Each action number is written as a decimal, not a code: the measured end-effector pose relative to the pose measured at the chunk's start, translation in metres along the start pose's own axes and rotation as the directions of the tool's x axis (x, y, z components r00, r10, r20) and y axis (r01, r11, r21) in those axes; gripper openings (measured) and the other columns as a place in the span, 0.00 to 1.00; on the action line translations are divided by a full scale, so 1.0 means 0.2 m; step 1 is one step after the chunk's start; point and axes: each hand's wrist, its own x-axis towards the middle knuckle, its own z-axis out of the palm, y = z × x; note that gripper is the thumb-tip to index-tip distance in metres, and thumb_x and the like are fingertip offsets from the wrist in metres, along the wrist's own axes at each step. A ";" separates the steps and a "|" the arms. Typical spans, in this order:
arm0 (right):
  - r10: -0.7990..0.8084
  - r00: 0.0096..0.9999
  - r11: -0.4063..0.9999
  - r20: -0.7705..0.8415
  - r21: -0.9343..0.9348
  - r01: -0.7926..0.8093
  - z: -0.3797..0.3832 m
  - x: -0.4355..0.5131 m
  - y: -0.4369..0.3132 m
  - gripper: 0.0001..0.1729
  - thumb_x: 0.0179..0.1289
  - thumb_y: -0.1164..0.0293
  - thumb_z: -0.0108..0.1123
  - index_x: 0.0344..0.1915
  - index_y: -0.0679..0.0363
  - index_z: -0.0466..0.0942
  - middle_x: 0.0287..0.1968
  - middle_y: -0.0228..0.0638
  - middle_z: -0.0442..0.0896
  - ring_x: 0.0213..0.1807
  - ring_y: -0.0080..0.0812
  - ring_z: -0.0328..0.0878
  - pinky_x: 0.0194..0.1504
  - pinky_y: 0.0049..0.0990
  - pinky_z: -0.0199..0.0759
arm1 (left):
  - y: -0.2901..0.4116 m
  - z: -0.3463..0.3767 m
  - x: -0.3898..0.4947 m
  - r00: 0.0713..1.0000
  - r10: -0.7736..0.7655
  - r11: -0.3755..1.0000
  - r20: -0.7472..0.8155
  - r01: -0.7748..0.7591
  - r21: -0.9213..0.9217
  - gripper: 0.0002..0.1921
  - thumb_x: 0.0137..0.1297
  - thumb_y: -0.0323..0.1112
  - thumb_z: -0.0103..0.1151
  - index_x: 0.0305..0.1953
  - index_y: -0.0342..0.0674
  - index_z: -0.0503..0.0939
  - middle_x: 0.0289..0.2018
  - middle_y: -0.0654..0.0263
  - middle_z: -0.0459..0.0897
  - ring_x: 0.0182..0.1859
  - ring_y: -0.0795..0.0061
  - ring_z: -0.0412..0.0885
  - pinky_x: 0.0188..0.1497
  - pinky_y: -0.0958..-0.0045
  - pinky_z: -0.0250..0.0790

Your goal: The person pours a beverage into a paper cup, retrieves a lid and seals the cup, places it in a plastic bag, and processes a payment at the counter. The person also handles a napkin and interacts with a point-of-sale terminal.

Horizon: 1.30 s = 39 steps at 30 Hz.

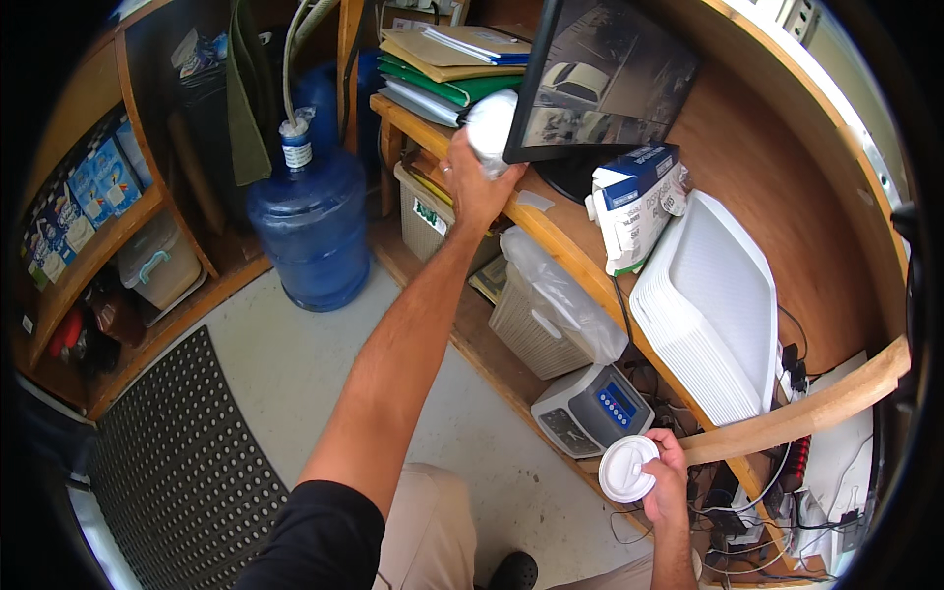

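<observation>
My left hand [476,177] reaches far forward to the shelf. It grips a white, round-topped item [493,124], partly in clear plastic, probably a sleeve of lids. This stands between a pile of folders [450,70] and the left edge of a monitor [608,81]. Close to my body, my right hand [667,479] pinches a white plastic cup lid [625,466] by its side. The lid's top, with its raised tab, faces me. Just behind the lid sits a grey device with a blue keypad [594,409] on the lower shelf.
A disposable-gloves box [638,203] and stacked white trays [708,295] occupy the wooden shelf. Below stand woven baskets [535,317]. A wooden bar [796,420] crosses above tangled cables [745,523]. On the floor are a blue water jug [310,221] and a black rubber mat [184,457].
</observation>
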 end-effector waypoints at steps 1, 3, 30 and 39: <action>0.003 1.000 1.000 0.000 -0.007 -0.003 -0.02 -0.01 0.00 0.25 0.45 0.89 0.45 0.47 0.65 0.70 0.41 0.39 0.80 0.42 0.28 0.80 0.47 0.24 0.74 | 0.04 0.01 -0.02 0.994 0.012 0.965 0.110 -0.040 0.258 0.47 0.48 0.54 0.75 0.66 0.43 0.61 0.68 0.50 0.58 0.69 0.47 0.56 0.69 0.47 0.52; -0.008 1.000 1.000 -0.004 -0.003 0.008 -0.03 0.00 -0.01 0.25 0.46 0.89 0.45 0.47 0.65 0.70 0.41 0.39 0.80 0.43 0.27 0.79 0.47 0.24 0.74 | 0.11 0.01 -0.03 0.910 -0.116 0.914 0.397 -0.058 0.401 0.43 0.49 0.66 0.66 0.63 0.51 0.72 0.74 0.59 0.50 0.73 0.42 0.46 0.71 0.38 0.41; -0.286 0.799 0.683 0.529 -0.472 0.557 0.80 -0.27 -1.18 0.11 0.51 0.77 0.71 0.38 0.57 0.87 0.32 0.38 0.82 0.34 0.41 0.80 0.38 0.36 0.72 | 2.06 -1.21 -0.62 0.257 -0.409 -0.330 0.876 0.853 -0.405 0.43 0.68 0.54 0.57 0.76 0.65 0.40 0.74 0.63 0.48 0.74 0.52 0.53 0.68 0.34 0.54; -0.121 0.387 0.735 0.914 -0.180 0.654 1.57 -1.36 -1.70 0.06 0.47 0.81 0.68 0.26 0.64 0.78 0.32 0.39 0.82 0.34 0.41 0.80 0.40 0.36 0.74 | 2.98 -2.24 -0.71 0.487 -0.791 0.122 0.369 0.718 -0.685 0.47 0.58 0.64 0.63 0.72 0.55 0.51 0.64 0.65 0.62 0.64 0.63 0.69 0.61 0.45 0.69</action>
